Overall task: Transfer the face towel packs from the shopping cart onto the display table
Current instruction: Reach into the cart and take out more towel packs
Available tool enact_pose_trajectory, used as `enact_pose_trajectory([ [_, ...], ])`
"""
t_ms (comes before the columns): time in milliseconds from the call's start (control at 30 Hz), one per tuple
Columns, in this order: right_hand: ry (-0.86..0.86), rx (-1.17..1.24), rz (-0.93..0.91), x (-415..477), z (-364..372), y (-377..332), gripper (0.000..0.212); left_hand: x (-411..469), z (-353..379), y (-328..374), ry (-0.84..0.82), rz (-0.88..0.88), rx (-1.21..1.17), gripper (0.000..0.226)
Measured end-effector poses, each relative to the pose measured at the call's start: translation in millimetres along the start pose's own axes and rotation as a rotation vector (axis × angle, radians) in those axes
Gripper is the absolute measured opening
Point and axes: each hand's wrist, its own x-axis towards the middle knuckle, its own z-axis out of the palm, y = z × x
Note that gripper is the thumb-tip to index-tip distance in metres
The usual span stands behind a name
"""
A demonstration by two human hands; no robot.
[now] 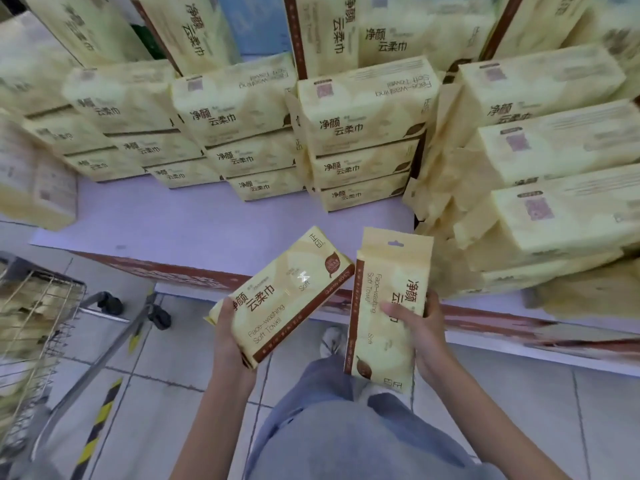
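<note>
Pale tiled floor runs under you, and ahead the desk is already crowded with cream towel packs stacked several high along its back and right side, leaving a bare lilac patch at the front left. Your shopping cart stands at your left, its wire basket holding what look like more packs, though they are too blurred to count. You carry one pack per hand, both held just short of the desk's front edge: the left pack lies tilted with its printed face up, the right pack stands nearly upright with its hang tab on top. Your left hand has its grip closed around the lower end of its pack; your right hand wraps the side edge, fingers across the front. These packs look light, soft and squashy, with a slick film wrapper, so hold them across the bulk, not by the thin tab.
</note>
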Motion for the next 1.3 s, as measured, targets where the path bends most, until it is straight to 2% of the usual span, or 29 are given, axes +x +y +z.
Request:
enact_pose_trajectory([
  [133, 0.004, -0.155, -0.069, 48.3, 35.7, -31.3, 0.075, 29.1, 4.1, 22.7, 0.019, 0.028, 0.02, 0.035],
  [300, -0.031, -0.446, -0.199, 102.8, 78.4, -63.5, 0.082, 64.2, 3.9, 47.9, 0.07, 0.014, 0.034, 0.032],
  [367, -0.046, -0.577, -0.314, 118.1, 93.2, -73.8, 0.079, 76.7, 3.1, 54.6, 0.079, 0.004, 0.05, 0.033],
  [433, -0.045, -0.787, -0.455, 128.9, 104.8, -82.9, 0.079, 87.2, 4.3, 59.9, 0.096, -0.018, 0.068, 0.035],
  [567, -0.085, -1.336, -0.627, 145.3, 117.4, -91.9, 0.09, 100.7, 6.8, 64.1, 0.163, -0.066, 0.127, 0.036],
  [700, -0.144, -1.603, -0.784, 164.7, 124.2, -92.7, 0.088, 106.7, 7.1, 60.4, 0.227, -0.118, 0.147, 0.041],
  [867, -0.21, -1.723, -0.812, 182.2, 128.3, -72.8, 0.09, 107.2, 7.9, 55.3, 0.241, -0.147, 0.146, 0.038],
  [1133, -0.099, -1.72, -0.864, 177.3, 118.5, -58.7, 0.097, 99.3, 4.4, 51.9, 0.242, -0.173, 0.161, 0.045],
  [1200, -0.023, -1.63, -0.773, 170.4, 113.4, -53.5, 0.103, 97.0, 4.6, 51.0, 0.24, -0.167, 0.155, 0.046],
  [1300, 0.194, -1.2, -0.607, 149.3, 107.1, -42.3, 0.111, 93.4, 4.8, 50.6, 0.236, -0.162, 0.144, 0.048],
])
